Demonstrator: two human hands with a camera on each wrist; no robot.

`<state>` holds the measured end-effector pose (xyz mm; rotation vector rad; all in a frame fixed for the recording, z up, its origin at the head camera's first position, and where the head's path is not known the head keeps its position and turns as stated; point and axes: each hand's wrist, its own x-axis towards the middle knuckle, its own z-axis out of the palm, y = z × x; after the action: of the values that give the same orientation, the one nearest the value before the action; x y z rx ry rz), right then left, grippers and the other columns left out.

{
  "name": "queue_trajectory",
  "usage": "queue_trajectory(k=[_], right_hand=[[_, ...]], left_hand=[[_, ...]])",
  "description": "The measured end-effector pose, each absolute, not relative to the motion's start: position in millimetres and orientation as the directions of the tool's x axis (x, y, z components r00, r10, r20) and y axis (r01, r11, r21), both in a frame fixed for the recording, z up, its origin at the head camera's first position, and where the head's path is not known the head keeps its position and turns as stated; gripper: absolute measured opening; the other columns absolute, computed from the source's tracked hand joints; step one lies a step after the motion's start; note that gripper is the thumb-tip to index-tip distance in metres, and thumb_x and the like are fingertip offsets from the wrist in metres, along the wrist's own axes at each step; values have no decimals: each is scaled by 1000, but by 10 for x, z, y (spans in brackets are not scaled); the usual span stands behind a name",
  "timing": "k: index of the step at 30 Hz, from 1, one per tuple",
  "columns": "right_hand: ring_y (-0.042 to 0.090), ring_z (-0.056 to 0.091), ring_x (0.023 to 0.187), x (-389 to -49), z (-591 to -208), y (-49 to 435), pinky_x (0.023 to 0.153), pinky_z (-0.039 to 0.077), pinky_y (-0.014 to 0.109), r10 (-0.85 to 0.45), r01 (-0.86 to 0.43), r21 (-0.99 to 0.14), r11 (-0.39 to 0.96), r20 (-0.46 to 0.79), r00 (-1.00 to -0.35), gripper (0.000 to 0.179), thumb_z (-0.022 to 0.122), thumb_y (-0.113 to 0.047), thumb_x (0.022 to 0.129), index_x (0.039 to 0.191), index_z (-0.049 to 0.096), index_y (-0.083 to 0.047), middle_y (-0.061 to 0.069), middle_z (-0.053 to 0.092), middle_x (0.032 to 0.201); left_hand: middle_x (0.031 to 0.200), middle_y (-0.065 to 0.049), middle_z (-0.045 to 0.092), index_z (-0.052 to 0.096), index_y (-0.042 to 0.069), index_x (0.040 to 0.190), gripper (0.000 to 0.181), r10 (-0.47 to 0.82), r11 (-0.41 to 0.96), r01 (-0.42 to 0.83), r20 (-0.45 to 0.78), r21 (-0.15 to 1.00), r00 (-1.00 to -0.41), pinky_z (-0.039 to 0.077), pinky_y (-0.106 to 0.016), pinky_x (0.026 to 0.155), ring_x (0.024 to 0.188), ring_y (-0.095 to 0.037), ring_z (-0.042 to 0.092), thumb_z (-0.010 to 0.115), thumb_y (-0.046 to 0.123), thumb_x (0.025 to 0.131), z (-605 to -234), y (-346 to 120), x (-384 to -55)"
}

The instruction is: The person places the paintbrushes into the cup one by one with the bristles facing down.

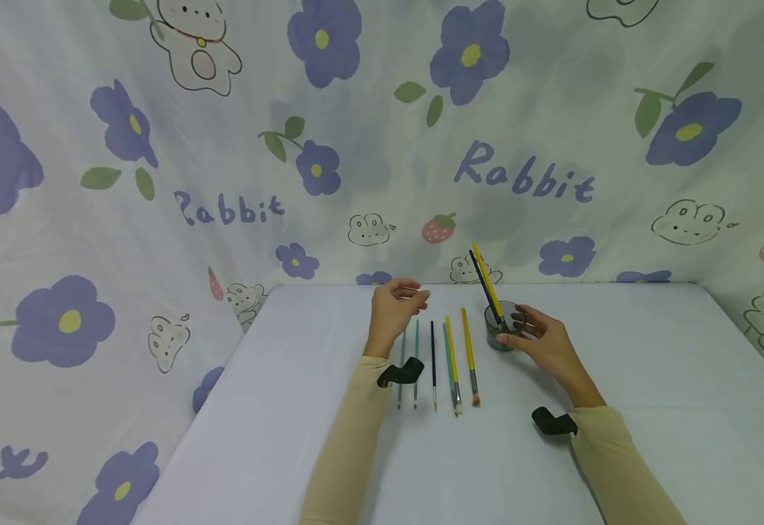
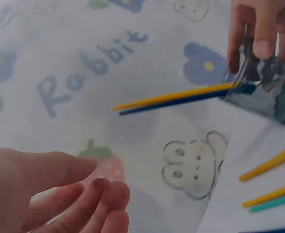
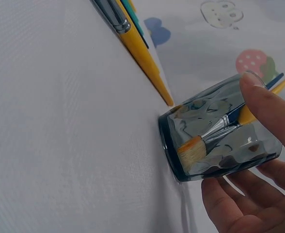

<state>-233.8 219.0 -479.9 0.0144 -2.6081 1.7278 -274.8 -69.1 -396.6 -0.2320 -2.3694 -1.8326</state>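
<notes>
My right hand point(image 1: 547, 341) grips a smoky clear glass cup point(image 3: 215, 131) between thumb and fingers, near the back of the table. Two paintbrushes stand in the cup, bristles down: a yellow-handled brush point(image 1: 487, 277) and a dark blue one point(image 1: 481, 275), both leaning left. The left hand point(image 1: 396, 306) hovers above the row of brushes, fingers loosely bent, with nothing between them. In the left wrist view its thumb and fingertips point(image 2: 114, 195) are apart. Beside the cup lies a yellow brush point(image 1: 469, 350), handle pointing to the back.
Several more brushes lie side by side on the white table point(image 1: 257, 430): a yellow one point(image 1: 452, 355), a dark blue one point(image 1: 433, 357) and teal ones, one of them point(image 1: 416, 364) below the left hand. A printed cloth point(image 1: 369, 168) hangs behind the table.
</notes>
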Motion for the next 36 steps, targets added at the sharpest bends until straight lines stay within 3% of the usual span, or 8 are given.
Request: queue_trajectory(k=[5, 12, 18, 23, 29, 36], right_hand=[[44, 50, 144, -2342, -4803, 2181, 115, 47, 55, -16, -35, -922, 387, 31, -999, 99, 85, -45, 85, 161, 34, -7, 24, 49, 156], [45, 49, 144, -2349, -4814, 2192, 116, 46, 57, 1, -20, -916, 400, 22, -1000, 100, 84, -47, 84, 162, 33, -9, 24, 49, 156], [44, 49, 144, -2353, -4814, 2181, 116, 46, 56, -2, -17, -915, 402, 18, -1000, 101, 85, -48, 84, 161, 33, -8, 24, 50, 156], [45, 48, 145, -2344, -4810, 2189, 117, 45, 56, 6, -6, -916, 400, 9, -1000, 101, 85, -47, 84, 162, 32, -9, 24, 48, 157], [45, 46, 146, -2326, -4798, 2190, 118, 44, 57, 14, 6, -915, 403, 0, -1000, 101, 84, -47, 85, 163, 31, -10, 23, 47, 158], [45, 47, 146, -2319, -4795, 2175, 117, 45, 56, 6, -5, -915, 403, 8, -1000, 102, 83, -47, 86, 163, 29, -9, 23, 47, 158]], left_hand=[[99, -19, 78, 74, 3, 110, 22, -26, 251, 143, 154, 957, -988, 66, -30, 74, 75, -20, 77, 79, 13, 91, -3979, -974, -2713], [101, -21, 78, 73, 2, 113, 25, -46, 288, 58, 75, 956, -996, 65, -30, 76, 91, -39, 77, 78, 14, 92, -4069, -1258, -2672], [103, -24, 77, 73, -1, 114, 26, -96, 326, 22, 57, 945, -994, 66, -31, 75, 87, -35, 78, 78, 13, 92, -4177, -1438, -2674], [105, -27, 76, 72, -5, 115, 29, -135, 354, 5, 56, 935, -989, 64, -25, 72, 91, -40, 77, 77, 12, 92, -4206, -1556, -2704], [98, -21, 79, 73, -1, 113, 27, -191, 475, -49, 49, 879, -980, 56, -17, 63, 91, -40, 77, 76, 16, 93, -4255, -1705, -2714], [88, -15, 79, 73, 0, 110, 28, -220, 578, -134, -4, 805, -975, 51, -23, 63, 84, -36, 77, 76, 22, 93, -4308, -1802, -2716]])
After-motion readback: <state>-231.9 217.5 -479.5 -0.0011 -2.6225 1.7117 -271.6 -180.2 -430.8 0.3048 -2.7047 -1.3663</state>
